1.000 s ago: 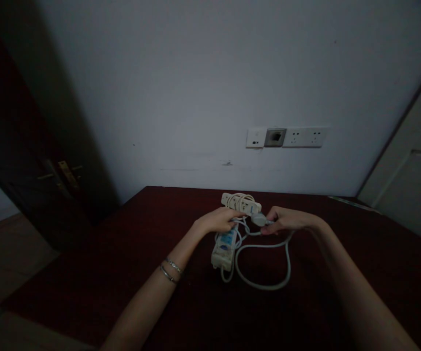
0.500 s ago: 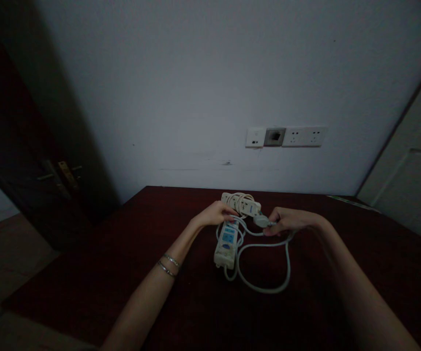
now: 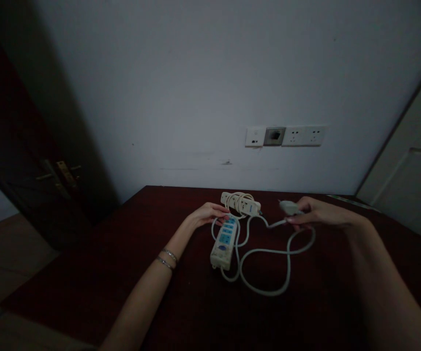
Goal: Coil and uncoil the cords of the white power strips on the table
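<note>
A white power strip [image 3: 224,243] with blue sockets lies lengthwise on the dark red table. My left hand [image 3: 210,214] grips its far end, fingers closed over the edge. My right hand [image 3: 310,213], off to the right, pinches the strip's white plug [image 3: 289,207] near where the cord leaves it; the prongs point left. The white cord [image 3: 269,294] runs in loose loops over the table between the strip and my right hand. Just behind the strip lies a second power strip [image 3: 252,208], cream-coloured, with its own thin cord wound around it.
On the wall behind the table are a double wall socket [image 3: 303,136], a grey data outlet [image 3: 274,136] and a white outlet plate [image 3: 254,137]. A dark door with a brass handle [image 3: 66,173] stands at the left, a pale door [image 3: 415,161] at the right.
My right hand has moved right with the plug, drawing the cord out from the strips. The blue-socketed strip has shifted slightly left with my left hand.
</note>
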`<move>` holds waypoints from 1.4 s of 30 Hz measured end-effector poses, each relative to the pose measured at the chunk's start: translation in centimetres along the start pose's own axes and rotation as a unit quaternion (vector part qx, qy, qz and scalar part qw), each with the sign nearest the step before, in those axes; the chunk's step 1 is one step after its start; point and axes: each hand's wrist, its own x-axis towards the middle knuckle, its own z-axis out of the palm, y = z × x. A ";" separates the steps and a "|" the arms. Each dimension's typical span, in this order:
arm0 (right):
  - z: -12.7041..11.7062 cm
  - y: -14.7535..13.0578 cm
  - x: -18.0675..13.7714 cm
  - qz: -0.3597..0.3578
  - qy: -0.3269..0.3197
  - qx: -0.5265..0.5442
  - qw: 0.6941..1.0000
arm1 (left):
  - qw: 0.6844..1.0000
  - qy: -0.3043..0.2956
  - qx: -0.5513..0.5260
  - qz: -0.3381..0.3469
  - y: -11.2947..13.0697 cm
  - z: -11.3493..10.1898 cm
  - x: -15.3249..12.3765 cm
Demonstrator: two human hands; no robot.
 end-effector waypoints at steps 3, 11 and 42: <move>-1.0 1.4 -1.6 0.028 0.123 0.097 0.987 | 0.999 -0.008 0.040 0.005 0.4 -0.4 -0.3; -1.8 3.7 -3.2 0.082 0.274 0.251 0.925 | 0.986 -0.097 0.131 -0.018 1.0 -2.0 -1.9; -0.8 0.1 -2.1 -0.015 0.236 0.250 0.939 | 0.906 0.306 0.283 0.076 -0.3 3.9 1.7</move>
